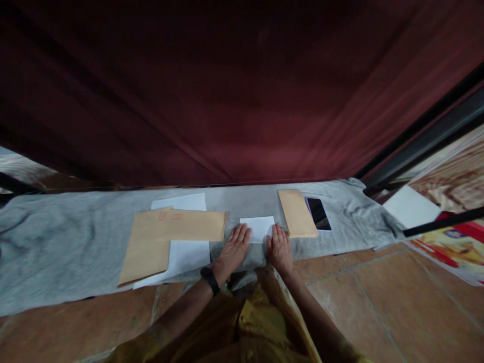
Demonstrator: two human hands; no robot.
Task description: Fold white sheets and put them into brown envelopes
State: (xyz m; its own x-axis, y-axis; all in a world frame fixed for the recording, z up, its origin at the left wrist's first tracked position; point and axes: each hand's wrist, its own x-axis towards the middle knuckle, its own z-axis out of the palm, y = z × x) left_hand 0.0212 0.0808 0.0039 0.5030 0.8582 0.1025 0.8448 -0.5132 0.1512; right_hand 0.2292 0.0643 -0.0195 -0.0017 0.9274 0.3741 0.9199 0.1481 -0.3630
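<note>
A small white folded paper (257, 229) lies flat in front of me on the grey cloth. At its left end rests my left hand (237, 243), fingers stretched out and lying flat. My right hand (280, 247) lies flat at the opposite end, its fingers also extended and its thumb by the paper's edge. Just beyond the right hand is a stack of brown envelopes (298, 214). Left of the left hand, a long brown envelope (198, 225) overlaps a larger brown envelope (145, 247), and white sheets (189, 258) show beneath them.
A phone (318, 214) lies right of the envelope stack. Grey cloth (68, 242) covers the narrow surface, backed by a dark red curtain (242, 111). Black metal bars (423, 136) and a printed red-and-yellow package (454, 247) are at the right, above a tiled floor (363, 292).
</note>
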